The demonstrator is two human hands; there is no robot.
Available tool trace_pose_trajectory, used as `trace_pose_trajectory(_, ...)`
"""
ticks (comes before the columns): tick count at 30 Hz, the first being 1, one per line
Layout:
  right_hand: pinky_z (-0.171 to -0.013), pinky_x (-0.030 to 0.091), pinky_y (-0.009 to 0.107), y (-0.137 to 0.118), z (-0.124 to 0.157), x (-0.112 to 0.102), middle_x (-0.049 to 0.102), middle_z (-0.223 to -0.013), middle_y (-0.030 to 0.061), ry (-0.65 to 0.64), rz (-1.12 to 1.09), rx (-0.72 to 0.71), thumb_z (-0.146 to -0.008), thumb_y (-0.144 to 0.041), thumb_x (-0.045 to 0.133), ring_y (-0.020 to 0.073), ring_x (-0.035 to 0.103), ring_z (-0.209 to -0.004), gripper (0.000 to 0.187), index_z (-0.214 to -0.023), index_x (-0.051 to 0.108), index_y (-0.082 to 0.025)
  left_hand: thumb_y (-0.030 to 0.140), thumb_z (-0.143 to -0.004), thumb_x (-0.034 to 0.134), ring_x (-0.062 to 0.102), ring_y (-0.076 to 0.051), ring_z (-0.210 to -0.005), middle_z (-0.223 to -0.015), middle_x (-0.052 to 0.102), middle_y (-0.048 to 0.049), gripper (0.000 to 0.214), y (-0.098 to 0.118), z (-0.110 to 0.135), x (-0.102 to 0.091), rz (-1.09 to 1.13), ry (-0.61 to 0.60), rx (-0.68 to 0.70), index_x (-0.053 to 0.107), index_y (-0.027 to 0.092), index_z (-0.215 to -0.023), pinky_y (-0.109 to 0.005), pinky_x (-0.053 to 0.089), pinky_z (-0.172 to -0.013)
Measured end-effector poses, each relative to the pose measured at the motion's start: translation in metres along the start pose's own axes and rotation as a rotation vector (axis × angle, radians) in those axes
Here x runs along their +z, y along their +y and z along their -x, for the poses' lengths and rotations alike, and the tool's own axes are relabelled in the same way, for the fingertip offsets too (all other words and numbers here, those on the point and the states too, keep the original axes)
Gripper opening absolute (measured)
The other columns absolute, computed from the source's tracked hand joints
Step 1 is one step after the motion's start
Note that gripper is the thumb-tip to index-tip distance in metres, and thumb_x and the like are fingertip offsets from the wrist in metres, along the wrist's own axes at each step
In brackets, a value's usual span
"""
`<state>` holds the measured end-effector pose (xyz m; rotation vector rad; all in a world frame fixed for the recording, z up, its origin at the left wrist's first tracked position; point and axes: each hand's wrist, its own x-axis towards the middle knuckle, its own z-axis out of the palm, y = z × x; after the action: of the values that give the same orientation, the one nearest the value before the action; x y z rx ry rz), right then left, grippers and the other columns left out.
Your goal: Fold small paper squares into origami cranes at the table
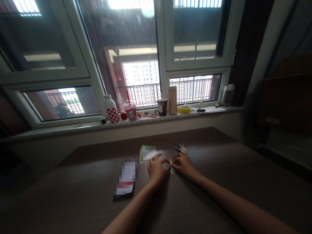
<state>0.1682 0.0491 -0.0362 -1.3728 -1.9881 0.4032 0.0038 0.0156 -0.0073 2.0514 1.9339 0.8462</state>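
Note:
Between my two hands, just above the brown table (95, 175), is a small piece of folded paper (172, 171) with yellow, green and blue print. My left hand (157, 167) pinches it from the left between thumb and forefinger, its other fingers lifted. From the other side my right hand (184, 165) pinches the same paper, fingers bent. Its middle is partly hidden by my fingertips. Beyond my right hand lies a small heap of folded paper pieces (180, 148). Past my left hand is a short stack of green and white printed sheets (147, 152).
A phone (126, 177) with a blurred-out screen lies left of my left hand. Along the windowsill (97, 125) stand a checkered bottle (112, 110), a pink drink cup (130, 110), a dark drink cup (162, 106), a beige flask (173, 100), yellow tape (184, 109) and scissors (201, 110).

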Motion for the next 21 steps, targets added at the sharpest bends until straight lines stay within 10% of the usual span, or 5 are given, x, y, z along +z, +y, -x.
trace_pose_trajectory(21,-0.105,0.035,0.042,0.003,-0.002,-0.013,0.063,-0.111,0.0093,-0.094,-0.037,0.008,-0.077,-0.024,0.072,0.0275,0.048,-0.119,0.011,-0.087,0.077,-0.023,0.032,-0.08,0.067,0.036,-0.029,-0.132,-0.149,0.043,0.0085,0.018,-0.003,-0.005,-0.007,-0.04,-0.113,-0.007,0.076,0.041,-0.092,-0.045,0.026,-0.113)
